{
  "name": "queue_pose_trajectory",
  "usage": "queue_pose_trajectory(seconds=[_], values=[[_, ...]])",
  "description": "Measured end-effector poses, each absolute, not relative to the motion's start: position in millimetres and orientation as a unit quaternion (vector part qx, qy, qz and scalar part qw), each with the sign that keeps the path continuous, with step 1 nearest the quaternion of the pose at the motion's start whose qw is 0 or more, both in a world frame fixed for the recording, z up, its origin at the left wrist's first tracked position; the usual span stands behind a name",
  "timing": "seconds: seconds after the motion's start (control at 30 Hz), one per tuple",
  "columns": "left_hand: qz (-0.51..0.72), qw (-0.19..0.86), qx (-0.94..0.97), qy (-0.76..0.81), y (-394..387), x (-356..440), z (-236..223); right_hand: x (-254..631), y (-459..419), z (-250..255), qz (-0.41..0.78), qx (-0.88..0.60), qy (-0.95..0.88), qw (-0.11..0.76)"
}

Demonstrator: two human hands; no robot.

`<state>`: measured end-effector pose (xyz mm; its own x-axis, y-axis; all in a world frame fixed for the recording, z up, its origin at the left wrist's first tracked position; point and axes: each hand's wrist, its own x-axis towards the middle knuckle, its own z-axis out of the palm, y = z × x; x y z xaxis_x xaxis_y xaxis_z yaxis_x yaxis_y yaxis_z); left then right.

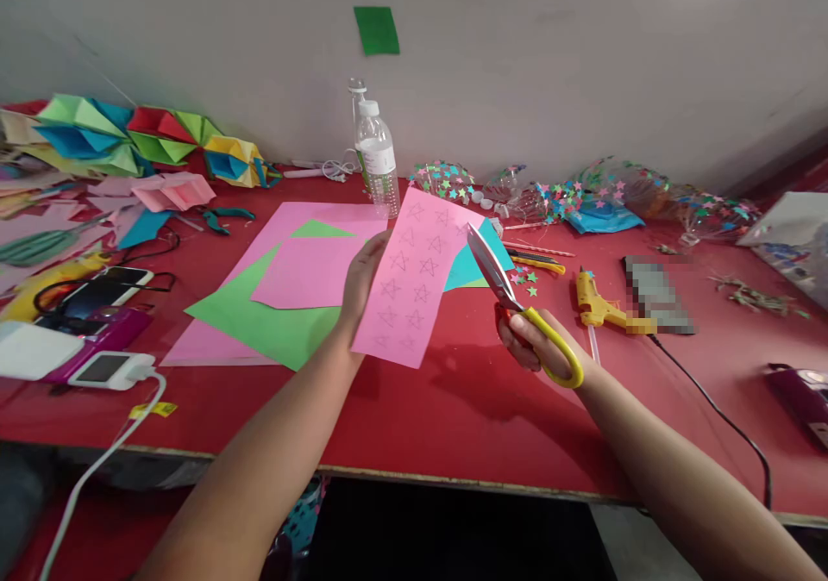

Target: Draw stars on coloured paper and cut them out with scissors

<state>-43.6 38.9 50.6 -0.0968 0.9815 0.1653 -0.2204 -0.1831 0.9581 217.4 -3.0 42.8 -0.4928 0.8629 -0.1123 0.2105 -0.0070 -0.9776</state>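
Note:
My left hand (364, 278) grips a pink paper sheet (409, 292) from behind, its fingers partly hidden by the sheet. Several stars are drawn in outline on the paper, in two columns. In my right hand (529, 340) is a pair of scissors (495, 266) with a yellow and red handle, the blades pointing up and left. The blade tips are by the sheet's upper right part; whether they touch it I cannot tell. Pink and green sheets (297, 335) lie on the table behind my left hand. Small cut stars (531, 290) lie beyond the scissors.
On the red table (453, 443), a yellow glue gun (595, 301) with a cord lies right, near a phone (660, 296). A yellow cutter (536, 260) and plastic bottles (379, 163) stand behind. At left are a power strip (122, 331), pliers (226, 217) and folded paper decorations (161, 137).

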Motion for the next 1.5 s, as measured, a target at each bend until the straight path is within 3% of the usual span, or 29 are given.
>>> queue_pose_trajectory(seconds=[0.2,0.63,0.9,1.2,1.37,1.5], values=[[0.56,0.611,0.45,0.332,45,-48,51,223,4,54,0.546,-0.442,-0.676,0.222],[0.662,0.556,0.378,0.332,36,-30,47,216,-2,51,0.459,-0.477,-0.727,0.181],[0.655,0.586,0.353,0.32,34,-25,50,206,-6,47,0.439,-0.501,-0.728,0.164],[0.672,0.434,0.469,0.374,37,-31,39,212,-7,50,0.484,-0.496,-0.692,0.202],[0.632,0.355,0.559,0.402,38,-38,40,210,-5,54,0.373,-0.524,-0.742,0.188],[0.615,0.39,0.556,0.401,36,-39,43,208,-4,51,0.279,-0.555,-0.766,0.167]])
